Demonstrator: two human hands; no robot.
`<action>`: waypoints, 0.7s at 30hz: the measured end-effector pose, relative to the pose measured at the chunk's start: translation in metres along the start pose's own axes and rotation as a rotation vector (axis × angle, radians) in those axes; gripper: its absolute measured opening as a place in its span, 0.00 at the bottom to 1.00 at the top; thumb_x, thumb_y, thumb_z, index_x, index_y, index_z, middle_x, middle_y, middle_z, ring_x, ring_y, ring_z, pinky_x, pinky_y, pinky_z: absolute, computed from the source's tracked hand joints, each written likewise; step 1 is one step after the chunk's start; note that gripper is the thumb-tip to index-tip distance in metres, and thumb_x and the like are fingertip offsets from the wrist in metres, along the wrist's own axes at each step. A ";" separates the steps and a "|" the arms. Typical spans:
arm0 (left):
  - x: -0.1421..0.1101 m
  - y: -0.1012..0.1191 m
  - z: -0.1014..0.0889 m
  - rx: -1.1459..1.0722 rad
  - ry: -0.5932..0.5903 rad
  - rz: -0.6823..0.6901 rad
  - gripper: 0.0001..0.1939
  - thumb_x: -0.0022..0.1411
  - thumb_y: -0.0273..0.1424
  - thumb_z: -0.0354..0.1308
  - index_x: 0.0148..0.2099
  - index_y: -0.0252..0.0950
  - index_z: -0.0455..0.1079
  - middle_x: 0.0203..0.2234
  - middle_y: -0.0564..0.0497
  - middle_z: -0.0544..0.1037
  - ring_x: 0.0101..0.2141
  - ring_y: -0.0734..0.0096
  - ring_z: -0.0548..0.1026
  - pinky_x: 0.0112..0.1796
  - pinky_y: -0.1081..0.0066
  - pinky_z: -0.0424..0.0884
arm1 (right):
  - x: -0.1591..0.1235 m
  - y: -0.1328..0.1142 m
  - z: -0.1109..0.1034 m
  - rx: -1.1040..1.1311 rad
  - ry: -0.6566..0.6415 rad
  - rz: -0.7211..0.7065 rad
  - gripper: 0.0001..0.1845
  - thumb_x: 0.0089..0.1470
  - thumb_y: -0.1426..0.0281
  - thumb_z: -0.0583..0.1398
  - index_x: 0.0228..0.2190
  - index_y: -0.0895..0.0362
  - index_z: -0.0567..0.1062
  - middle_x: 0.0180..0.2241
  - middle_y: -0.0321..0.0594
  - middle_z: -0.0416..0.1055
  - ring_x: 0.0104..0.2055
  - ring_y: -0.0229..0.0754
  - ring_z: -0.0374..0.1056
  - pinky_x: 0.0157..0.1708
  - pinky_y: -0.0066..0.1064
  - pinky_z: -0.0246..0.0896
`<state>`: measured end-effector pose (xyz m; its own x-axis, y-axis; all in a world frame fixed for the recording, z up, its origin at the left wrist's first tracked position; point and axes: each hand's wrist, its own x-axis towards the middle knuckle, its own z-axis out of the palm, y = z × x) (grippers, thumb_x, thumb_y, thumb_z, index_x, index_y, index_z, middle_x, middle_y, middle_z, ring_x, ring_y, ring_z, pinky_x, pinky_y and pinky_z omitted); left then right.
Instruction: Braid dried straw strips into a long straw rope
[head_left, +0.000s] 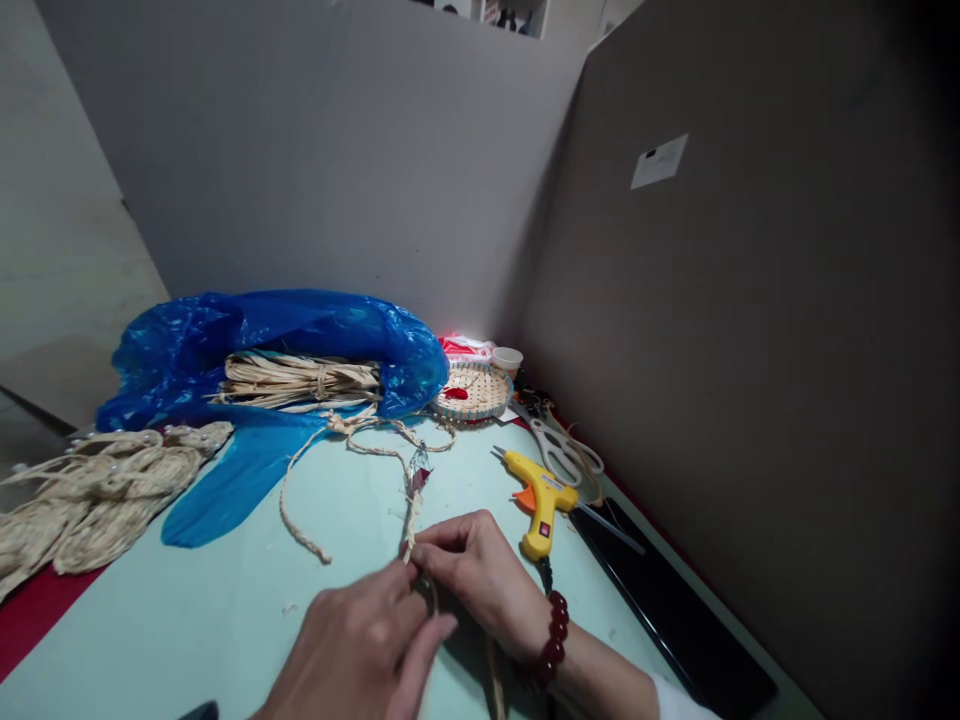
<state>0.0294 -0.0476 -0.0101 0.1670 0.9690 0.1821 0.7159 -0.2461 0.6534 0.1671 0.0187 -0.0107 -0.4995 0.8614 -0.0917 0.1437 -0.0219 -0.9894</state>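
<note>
A thin braid of straw-coloured fibre [411, 520] runs toward me from a small metal clip [420, 465] on the table. My right hand [480, 570], with a dark red bead bracelet [556, 630] at its wrist, pinches the braid's near end between thumb and forefinger. Close against it, my left hand [360, 635] is closed on the same braid from the left, its thumb pointing right. Loose strands [493, 675] hang below the hands. Farther back, the braided cord [300, 525] loops left from a knot and ends on the table.
A blue plastic bag [300, 315] with a bundle of dried fibre [300, 382] lies behind. Woven pieces with pearls [127, 495] sit left. A yellow glue gun [541, 500], scissors [562, 450], a woven basket [491, 400] and a black tray [675, 610] stand right, beside a grey partition [712, 350].
</note>
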 end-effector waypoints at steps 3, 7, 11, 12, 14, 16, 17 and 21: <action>0.016 -0.001 -0.013 -0.016 0.059 -0.158 0.12 0.62 0.39 0.51 0.31 0.38 0.69 0.28 0.49 0.73 0.30 0.62 0.72 0.34 0.64 0.64 | 0.000 -0.002 -0.001 0.024 0.015 0.008 0.12 0.44 0.71 0.57 0.21 0.65 0.79 0.19 0.36 0.66 0.23 0.33 0.54 0.24 0.24 0.47; 0.031 -0.014 -0.017 -0.606 -0.250 -0.329 0.14 0.52 0.37 0.58 0.40 0.37 0.63 0.25 0.54 0.72 0.25 0.67 0.72 0.27 0.69 0.67 | -0.002 -0.006 -0.003 0.031 -0.027 -0.028 0.13 0.47 0.71 0.56 0.24 0.63 0.81 0.19 0.36 0.68 0.24 0.35 0.60 0.27 0.25 0.54; 0.032 -0.019 -0.012 -0.857 -0.355 -0.400 0.12 0.53 0.38 0.58 0.34 0.36 0.61 0.19 0.58 0.68 0.14 0.85 0.56 0.16 0.80 0.49 | -0.005 -0.012 -0.005 -0.150 0.005 -0.088 0.14 0.49 0.74 0.54 0.24 0.62 0.80 0.18 0.36 0.70 0.24 0.36 0.61 0.28 0.25 0.54; 0.031 -0.018 -0.011 -0.852 -0.320 -0.423 0.12 0.54 0.39 0.57 0.34 0.36 0.61 0.18 0.60 0.66 0.13 0.87 0.50 0.15 0.80 0.44 | -0.006 -0.013 -0.005 -0.226 0.039 -0.094 0.14 0.49 0.74 0.55 0.23 0.61 0.80 0.18 0.36 0.69 0.23 0.35 0.60 0.26 0.25 0.53; 0.031 -0.017 -0.010 -0.812 -0.257 -0.469 0.13 0.57 0.42 0.54 0.35 0.36 0.62 0.14 0.64 0.60 0.13 0.85 0.44 0.15 0.79 0.39 | -0.007 -0.015 -0.005 -0.356 0.081 -0.097 0.14 0.50 0.74 0.55 0.22 0.61 0.79 0.17 0.35 0.69 0.21 0.34 0.57 0.24 0.24 0.49; 0.032 -0.018 -0.009 -0.725 -0.199 -0.477 0.15 0.59 0.44 0.50 0.34 0.37 0.63 0.11 0.66 0.54 0.13 0.83 0.44 0.14 0.77 0.39 | -0.008 -0.016 -0.004 -0.433 0.086 -0.100 0.14 0.50 0.74 0.55 0.21 0.61 0.78 0.17 0.35 0.69 0.20 0.33 0.56 0.24 0.24 0.48; 0.033 -0.019 -0.008 -0.681 -0.178 -0.469 0.15 0.58 0.44 0.50 0.32 0.37 0.63 0.10 0.66 0.53 0.12 0.82 0.44 0.14 0.76 0.40 | -0.008 -0.015 -0.004 -0.457 0.081 -0.104 0.14 0.51 0.74 0.55 0.21 0.60 0.78 0.17 0.35 0.69 0.20 0.32 0.56 0.24 0.24 0.48; 0.034 -0.028 -0.006 -0.603 -0.117 -0.404 0.13 0.55 0.42 0.54 0.29 0.37 0.62 0.11 0.65 0.54 0.16 0.80 0.49 0.18 0.76 0.42 | -0.009 -0.013 -0.003 -0.577 0.073 -0.159 0.14 0.52 0.73 0.55 0.20 0.59 0.78 0.16 0.34 0.68 0.19 0.32 0.55 0.24 0.25 0.46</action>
<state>0.0115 -0.0077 -0.0176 0.0642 0.9743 -0.2158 0.2451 0.1942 0.9498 0.1724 0.0130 0.0034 -0.4961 0.8646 0.0800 0.5227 0.3709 -0.7676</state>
